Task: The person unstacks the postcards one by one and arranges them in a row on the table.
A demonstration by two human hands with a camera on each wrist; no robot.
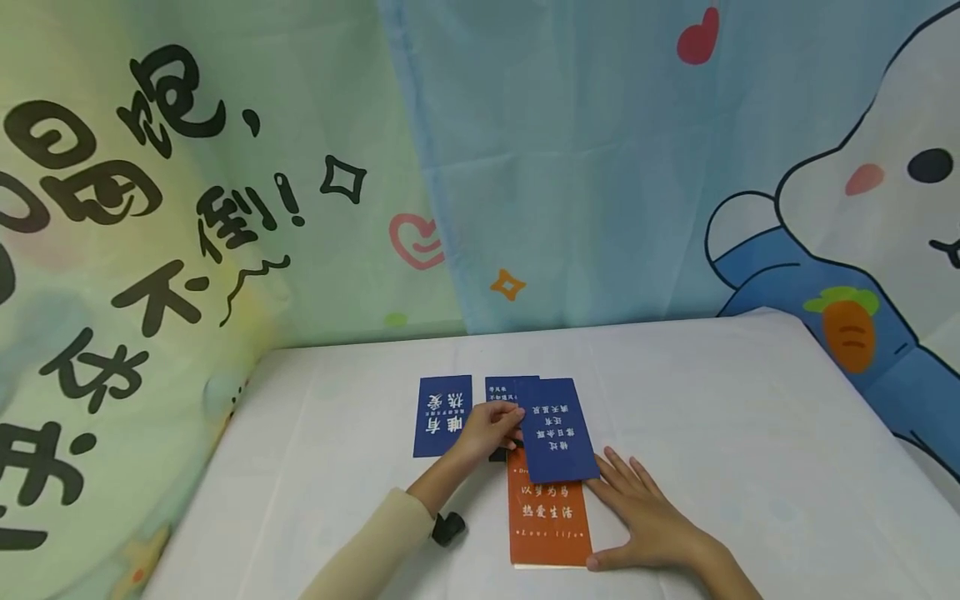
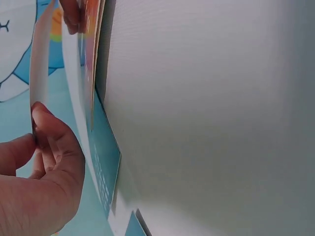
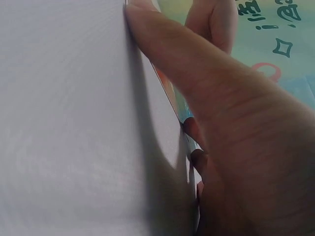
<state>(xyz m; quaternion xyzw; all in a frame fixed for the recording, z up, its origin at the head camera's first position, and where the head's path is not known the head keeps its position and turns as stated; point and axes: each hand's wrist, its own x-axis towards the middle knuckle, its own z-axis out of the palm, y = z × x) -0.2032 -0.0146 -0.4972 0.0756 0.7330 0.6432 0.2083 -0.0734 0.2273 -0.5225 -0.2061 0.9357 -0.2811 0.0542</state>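
Showing white lettering and straight edges, the dark-blue rectangular card (image 1: 561,437) is over the far end of the orange rectangular card (image 1: 550,533), left edge pinched by the left hand (image 1: 487,432). The right hand (image 1: 643,517), fingers spread, borders the orange card's right edge; white tabletop (image 1: 750,417) extends beyond.

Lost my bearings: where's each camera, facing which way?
Head: on the head, facing forward and down at the white table; left hand and right hand show.
Left wrist: on that wrist, facing the left hand pinching the lifted card.
Right wrist: on that wrist, facing the right hand and white table.
Head and left wrist share that card.
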